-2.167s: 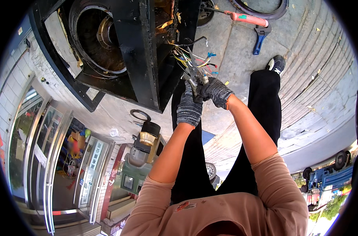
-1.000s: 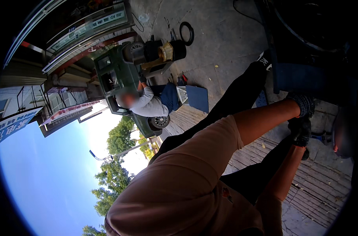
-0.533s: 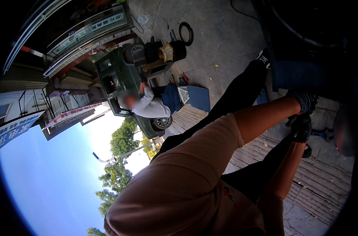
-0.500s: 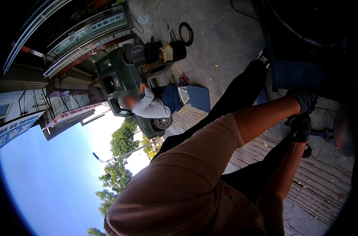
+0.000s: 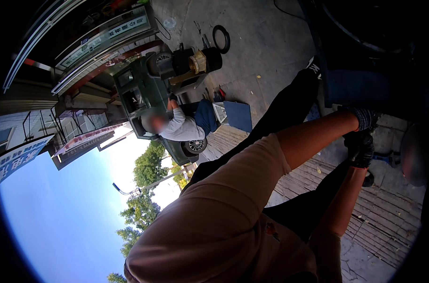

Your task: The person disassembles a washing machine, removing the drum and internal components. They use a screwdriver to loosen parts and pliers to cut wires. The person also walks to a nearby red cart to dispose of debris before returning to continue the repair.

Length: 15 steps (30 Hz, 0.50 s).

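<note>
Both my hands wear dark work gloves and are close together, beside a dark, shadowed machine part [image 5: 365, 87] with a blue lower face. My left hand [image 5: 366, 120] bends inward at this part's edge; its fingers are curled and mostly lost in shadow. My right hand [image 5: 360, 150] is closed like a fist just below it, almost touching it. Whatever the two hands grip is too dark to make out. A blue tool-like piece [image 5: 388, 159] shows beside my right hand; I cannot tell whether the hand touches it.
The scene appears turned sideways. My legs [image 5: 285, 106] stretch over grooved paving [image 5: 365, 212]. Farther off, a person [image 5: 183, 125] in a grey top sits by a dark green vehicle [image 5: 143, 89]. Near them are black cylinders [image 5: 214, 60], a black ring [image 5: 221, 39] and a blue panel [image 5: 238, 116].
My right hand has turned slightly and its dark fist shows more fully. My left hand has moved a little farther into the shadow. The other person has barely moved.
</note>
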Available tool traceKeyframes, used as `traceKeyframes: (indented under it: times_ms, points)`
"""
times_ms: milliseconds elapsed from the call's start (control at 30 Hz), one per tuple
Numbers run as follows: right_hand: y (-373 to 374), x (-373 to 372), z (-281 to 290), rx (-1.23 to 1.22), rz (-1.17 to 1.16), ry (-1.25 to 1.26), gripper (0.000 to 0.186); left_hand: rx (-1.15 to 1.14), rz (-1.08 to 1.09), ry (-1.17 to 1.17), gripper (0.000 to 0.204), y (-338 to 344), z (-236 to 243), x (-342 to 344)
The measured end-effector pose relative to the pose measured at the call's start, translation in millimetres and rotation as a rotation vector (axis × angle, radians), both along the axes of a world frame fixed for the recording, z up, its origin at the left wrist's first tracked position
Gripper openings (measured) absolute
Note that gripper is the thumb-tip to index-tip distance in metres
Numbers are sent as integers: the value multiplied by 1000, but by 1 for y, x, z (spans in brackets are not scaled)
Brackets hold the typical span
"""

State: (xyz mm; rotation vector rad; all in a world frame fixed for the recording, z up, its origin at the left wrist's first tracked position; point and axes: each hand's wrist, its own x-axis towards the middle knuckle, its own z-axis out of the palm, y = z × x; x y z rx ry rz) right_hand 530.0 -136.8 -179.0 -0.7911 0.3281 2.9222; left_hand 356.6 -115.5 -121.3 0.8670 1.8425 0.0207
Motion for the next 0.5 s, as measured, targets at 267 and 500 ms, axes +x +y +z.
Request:
traceKeyframes:
  times_ms: [267, 500]
  points:
    - [-4, 3, -3, -41, -34, -67, 26, 17, -108, 15, 43, -9, -15, 8]
    - [-16, 8, -13, 18, -148, -236, 23, -48, -220, -11, 43, -2, -12, 2]
